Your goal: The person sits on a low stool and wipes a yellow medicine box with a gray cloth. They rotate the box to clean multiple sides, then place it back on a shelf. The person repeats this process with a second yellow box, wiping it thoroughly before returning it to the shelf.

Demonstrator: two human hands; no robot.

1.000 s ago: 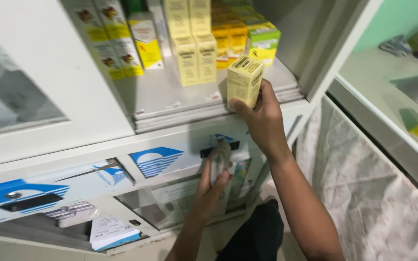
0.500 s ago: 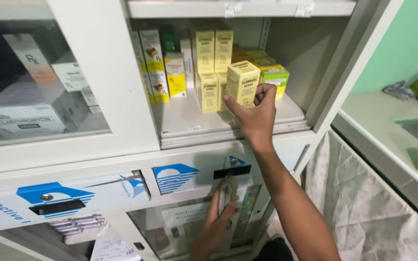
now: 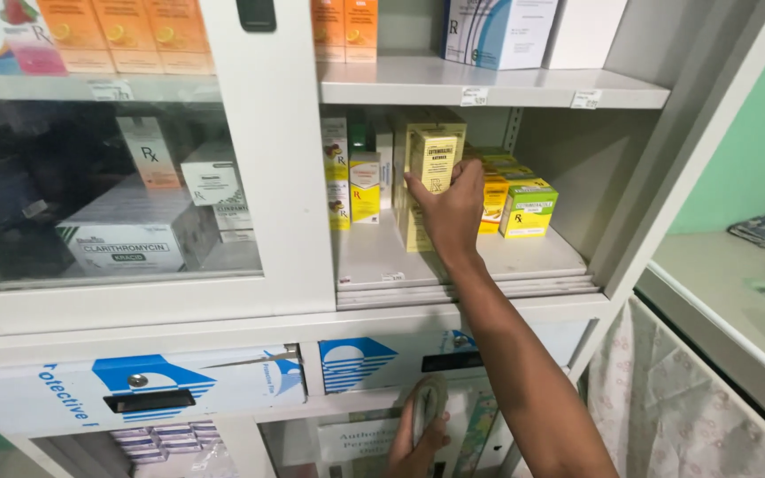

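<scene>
Since the earlier frame, the right hand [image 3: 449, 208] has carried the yellow box [image 3: 433, 162] deeper onto the shelf [image 3: 374, 257], still gripping it at centre frame among other yellow boxes [image 3: 517, 208]. At bottom centre, the left hand [image 3: 418, 438] clasps a grey cloth [image 3: 428, 403].

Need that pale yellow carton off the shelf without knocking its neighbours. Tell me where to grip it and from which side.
Grip the pale yellow carton by its two narrow side walls, near the middle, coming straight in from the open front. It stands upright with similar cartons close behind, so only front and sides are free. The right hand already holds it that way.
</scene>
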